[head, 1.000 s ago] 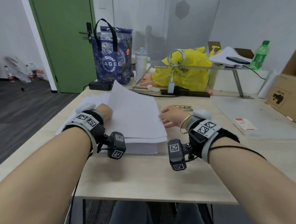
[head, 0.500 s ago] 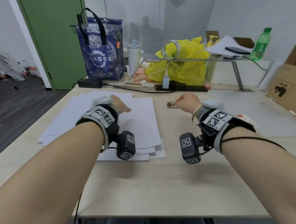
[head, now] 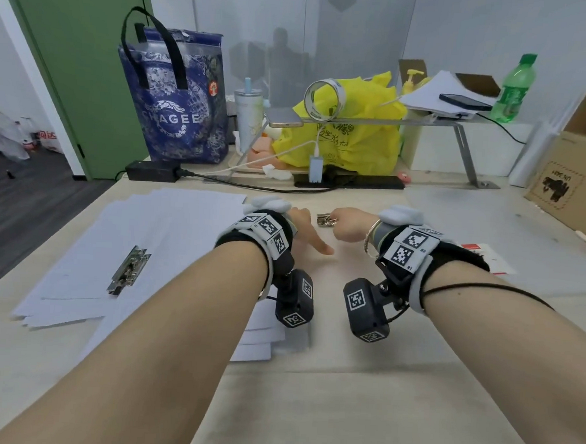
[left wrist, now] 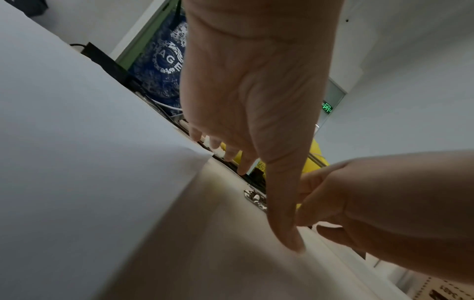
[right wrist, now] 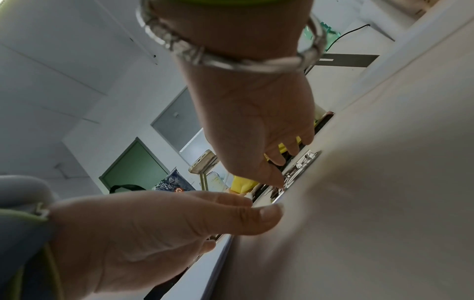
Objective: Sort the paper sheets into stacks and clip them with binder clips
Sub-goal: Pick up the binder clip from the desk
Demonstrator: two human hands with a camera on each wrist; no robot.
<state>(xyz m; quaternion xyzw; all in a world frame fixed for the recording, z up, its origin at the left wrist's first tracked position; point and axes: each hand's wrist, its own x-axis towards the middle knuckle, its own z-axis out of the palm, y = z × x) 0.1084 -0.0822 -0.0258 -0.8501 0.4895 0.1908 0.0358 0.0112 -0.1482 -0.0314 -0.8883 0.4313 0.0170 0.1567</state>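
While the right hand [head: 348, 225] bends its fingers down onto a shiny clip [head: 326, 220] on the table [head: 342, 396], the left hand [head: 306, 231] lies open with straight fingers beside it. White paper sheets [head: 167, 234] lie spread at the left, with another clip [head: 129, 269] on top.

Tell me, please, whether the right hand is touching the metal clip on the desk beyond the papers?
Touching. The right wrist view shows the right hand with a fingertip down on the metal clip, no gap between them.
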